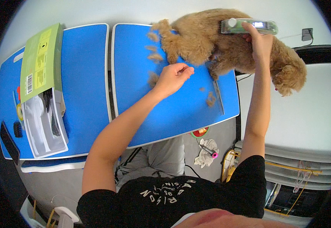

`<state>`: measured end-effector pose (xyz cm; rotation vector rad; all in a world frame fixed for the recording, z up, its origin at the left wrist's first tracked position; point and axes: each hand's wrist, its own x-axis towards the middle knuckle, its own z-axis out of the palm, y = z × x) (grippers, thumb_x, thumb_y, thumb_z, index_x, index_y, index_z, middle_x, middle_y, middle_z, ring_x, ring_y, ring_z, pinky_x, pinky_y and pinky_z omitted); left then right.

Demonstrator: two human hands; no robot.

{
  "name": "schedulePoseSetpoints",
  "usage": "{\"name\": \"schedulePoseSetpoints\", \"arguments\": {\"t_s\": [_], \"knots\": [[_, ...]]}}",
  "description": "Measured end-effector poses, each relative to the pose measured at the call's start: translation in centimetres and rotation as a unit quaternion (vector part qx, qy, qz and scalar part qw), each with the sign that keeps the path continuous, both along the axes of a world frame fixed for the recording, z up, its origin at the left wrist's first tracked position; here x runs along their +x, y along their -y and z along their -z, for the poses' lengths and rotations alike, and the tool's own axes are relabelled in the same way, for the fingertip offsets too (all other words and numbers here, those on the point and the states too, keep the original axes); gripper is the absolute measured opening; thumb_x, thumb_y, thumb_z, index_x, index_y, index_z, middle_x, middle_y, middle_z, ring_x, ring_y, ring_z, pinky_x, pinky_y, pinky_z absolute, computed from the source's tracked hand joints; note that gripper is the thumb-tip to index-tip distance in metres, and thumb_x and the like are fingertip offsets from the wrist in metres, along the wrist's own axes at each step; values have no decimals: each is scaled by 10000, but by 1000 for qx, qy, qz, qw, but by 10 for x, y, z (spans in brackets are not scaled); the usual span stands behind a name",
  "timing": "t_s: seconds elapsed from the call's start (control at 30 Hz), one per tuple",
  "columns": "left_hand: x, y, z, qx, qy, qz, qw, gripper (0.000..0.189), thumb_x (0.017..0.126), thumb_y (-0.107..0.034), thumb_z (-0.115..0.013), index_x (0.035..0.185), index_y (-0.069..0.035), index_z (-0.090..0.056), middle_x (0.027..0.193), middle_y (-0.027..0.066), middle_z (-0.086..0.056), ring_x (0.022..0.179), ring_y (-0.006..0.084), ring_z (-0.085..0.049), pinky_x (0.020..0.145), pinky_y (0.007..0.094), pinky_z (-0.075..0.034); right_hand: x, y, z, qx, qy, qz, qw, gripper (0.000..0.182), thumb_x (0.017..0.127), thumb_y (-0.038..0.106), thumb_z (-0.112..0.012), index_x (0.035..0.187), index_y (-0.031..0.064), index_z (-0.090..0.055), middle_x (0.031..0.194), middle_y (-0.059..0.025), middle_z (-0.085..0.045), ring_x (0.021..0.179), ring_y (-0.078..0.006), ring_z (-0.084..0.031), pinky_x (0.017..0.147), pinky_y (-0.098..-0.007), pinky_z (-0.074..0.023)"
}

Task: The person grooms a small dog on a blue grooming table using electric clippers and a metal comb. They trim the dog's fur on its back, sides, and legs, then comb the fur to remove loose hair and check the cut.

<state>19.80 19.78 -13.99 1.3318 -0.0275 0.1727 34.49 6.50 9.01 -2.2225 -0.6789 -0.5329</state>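
Observation:
My right hand [261, 44] grips a hair clipper [249, 26] with a see-through body and a lit display. The clipper's head lies against the back of a curly brown dog [194, 40]. The dog stands along the far edge of a blue grooming table [159, 119], its head low at the right, past the table's corner. My left hand [174, 77] hovers near the dog's hind legs, fingers curled in, with nothing visible in them. Fur clumps [155, 57] lie behind the dog, and another clump [210, 99] rests beside a metal comb [219, 98].
On a second blue table [82, 85] lie a green box [41, 62] with a white plastic tray [44, 128] sliding out, a phone [10, 142] and a roll of yellow tape [19, 111]. A pink-ended hair dryer [209, 151] lies on a cloth on the floor. A wall socket [307, 34] has a cord.

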Motion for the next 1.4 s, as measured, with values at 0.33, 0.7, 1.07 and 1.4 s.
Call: {"name": "schedulePoseSetpoints", "arguments": {"t_s": [0.33, 0.7, 1.07, 1.4], "knots": [[-2, 0, -5, -3, -11, 11, 1000, 312, 957, -325, -597, 954, -28, -693, 813, 23, -677, 767, 83, -604, 695, 262, -490, -5, -44, 80, 49, -214, -84, 972, 225, 746, 186, -757, 849, 11, -659, 774, -57, -662, 607, -126, -594, 546, -254, -474], [0, -1, 1, 0, -16, 7, 1000, 313, 953, -333, -605, 947, -32, -689, 812, 16, -675, 764, 79, -600, 684, 255, -488, 15, -67, 14, -16, 35, 21, 999, 364, 702, 357, -793, 725, 4, -711, 638, -80, -667, 561, -135, -634, 551, -281, -505], [-2, -2, -4, -15, -21, 5, 1000, 300, 946, -316, -623, 950, -26, -699, 820, 25, -682, 750, 83, -604, 672, 251, -497, 51, -94, 70, -145, 7, 49, 988, 543, 623, 460, -779, 788, -54, -720, 762, -265, -687, 767, -356, -704, 761, -419, -542], [-4, -5, -10, 10, -32, 9, 999, 317, 952, -319, -610, 943, -15, -699, 814, 34, -689, 744, 92, -614, 673, 259, -504, 25, -124, 112, -221, 8, -24, 975, 518, 652, 476, -758, 771, -27, -725, 689, -245, -668, 703, -380, -691, 706, -437, -550]]}}
